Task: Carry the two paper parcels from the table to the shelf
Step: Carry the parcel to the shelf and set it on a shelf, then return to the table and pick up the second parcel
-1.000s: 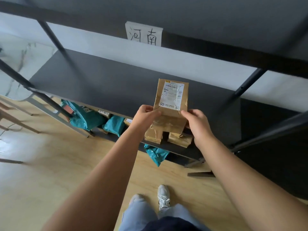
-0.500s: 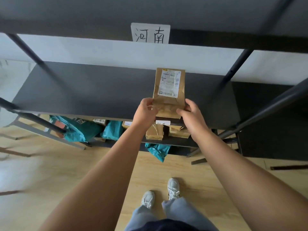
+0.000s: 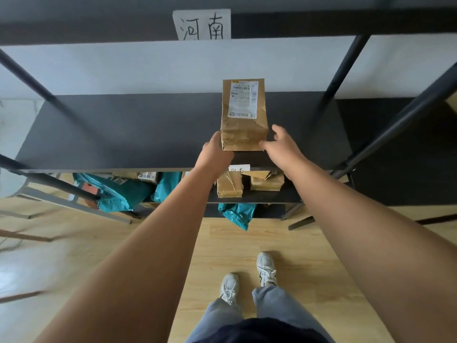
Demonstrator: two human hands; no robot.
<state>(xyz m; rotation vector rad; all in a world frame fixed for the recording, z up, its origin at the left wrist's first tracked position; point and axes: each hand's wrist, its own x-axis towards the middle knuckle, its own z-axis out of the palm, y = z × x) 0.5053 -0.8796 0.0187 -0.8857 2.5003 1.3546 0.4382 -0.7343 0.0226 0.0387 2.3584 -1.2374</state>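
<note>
A brown paper parcel (image 3: pixel 243 129) with a white shipping label lies flat on the dark shelf board (image 3: pixel 136 129), right of its middle and near the front edge. Whether a second parcel lies beneath it I cannot tell. My left hand (image 3: pixel 214 152) is against the parcel's near left corner, its fingers curled at the edge and partly hidden. My right hand (image 3: pixel 282 147) is at the near right corner with fingers spread apart, the thumb just touching the paper.
A white paper sign (image 3: pixel 201 24) with handwritten characters hangs on the shelf beam above. Dark slanted posts (image 3: pixel 338 75) flank the board. The lower shelf holds brown taped parcels (image 3: pixel 230 185) and teal mailer bags (image 3: pixel 118 191). Another teal bag (image 3: pixel 237 214) hangs over the wooden floor.
The parcel has gone forward from above the shelf's front edge onto the board. My right hand's fingers have come off it and spread.
</note>
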